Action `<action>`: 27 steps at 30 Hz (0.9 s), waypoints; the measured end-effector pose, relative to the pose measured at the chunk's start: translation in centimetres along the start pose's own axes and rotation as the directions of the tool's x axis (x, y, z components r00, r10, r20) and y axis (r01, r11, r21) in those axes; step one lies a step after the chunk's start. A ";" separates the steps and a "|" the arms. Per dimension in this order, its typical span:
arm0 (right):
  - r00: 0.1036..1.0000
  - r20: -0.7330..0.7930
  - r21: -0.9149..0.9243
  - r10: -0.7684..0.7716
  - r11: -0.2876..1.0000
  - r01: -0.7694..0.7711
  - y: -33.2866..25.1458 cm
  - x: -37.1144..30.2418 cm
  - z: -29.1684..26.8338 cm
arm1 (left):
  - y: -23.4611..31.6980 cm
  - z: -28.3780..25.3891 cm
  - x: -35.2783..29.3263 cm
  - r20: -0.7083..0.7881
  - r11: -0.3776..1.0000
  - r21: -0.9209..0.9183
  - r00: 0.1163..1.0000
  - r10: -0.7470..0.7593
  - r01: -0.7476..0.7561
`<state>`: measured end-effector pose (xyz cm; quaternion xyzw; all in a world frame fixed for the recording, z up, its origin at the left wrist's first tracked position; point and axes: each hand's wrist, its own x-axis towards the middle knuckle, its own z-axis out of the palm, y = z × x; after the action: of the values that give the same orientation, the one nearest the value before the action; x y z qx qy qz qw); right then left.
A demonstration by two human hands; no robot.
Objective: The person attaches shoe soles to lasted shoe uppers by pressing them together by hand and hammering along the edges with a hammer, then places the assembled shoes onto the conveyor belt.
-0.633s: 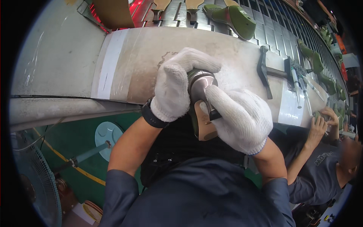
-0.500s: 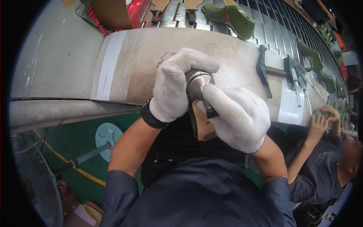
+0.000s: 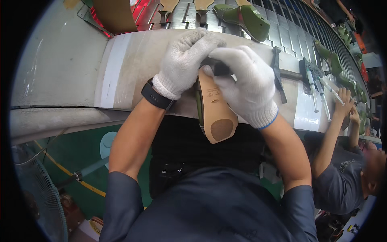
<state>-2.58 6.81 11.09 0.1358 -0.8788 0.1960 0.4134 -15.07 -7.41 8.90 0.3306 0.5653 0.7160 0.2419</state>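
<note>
Two gloved hands point(image 3: 183, 62) point(image 3: 248, 80), one shoe point(image 3: 213, 103), one hammer point(image 3: 278, 74)

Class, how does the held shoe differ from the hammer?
The shoe is in the left hand and right hand; the hammer lies on the bench. The shoe shows a broad tan sole; the hammer, a narrow dark head. Both have a dark part: heel and head.

Just right of the right grip point(image 3: 248, 80), a hammer point(image 3: 278, 74) is lying on the pale desk point(image 3: 141, 68); beyond it, slim syringes point(image 3: 312, 89) are resting by a dark block point(image 3: 305, 66). Farther right, a co-worker point(image 3: 342, 183) in grey is holding both arms out. Ahead of both grips, a slatted metal conveyor point(image 3: 183, 18) is carrying green shoes point(image 3: 258, 26). Well left of the left grip point(image 3: 183, 64), toward the wearer, a fan point(image 3: 44, 185) is standing
</note>
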 end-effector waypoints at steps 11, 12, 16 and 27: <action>0.297 0.667 0.138 0.683 0.278 -0.951 0.0 -0.2 -5.1 | -1.8 1.5 2.0 0.102 0.985 0.002 0.980 0.173 -0.174; 0.296 0.651 0.114 0.699 0.295 -0.949 -0.1 0.3 -5.1 | -1.8 1.5 2.1 0.110 0.990 0.031 0.985 0.136 -0.140; 0.283 0.645 0.062 0.710 0.321 -0.945 1.1 1.9 -4.6 | -2.0 1.6 2.3 0.120 0.994 0.046 0.988 0.093 -0.099; 0.492 0.623 0.185 0.609 0.497 -0.848 3.1 2.1 -3.6 | -2.6 1.7 2.4 0.133 0.998 -0.047 0.990 0.045 -0.039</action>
<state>-2.70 11.00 14.12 -0.1249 -0.8428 0.5235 0.0065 -15.45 -3.92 7.09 0.3844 0.5245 0.7095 0.2716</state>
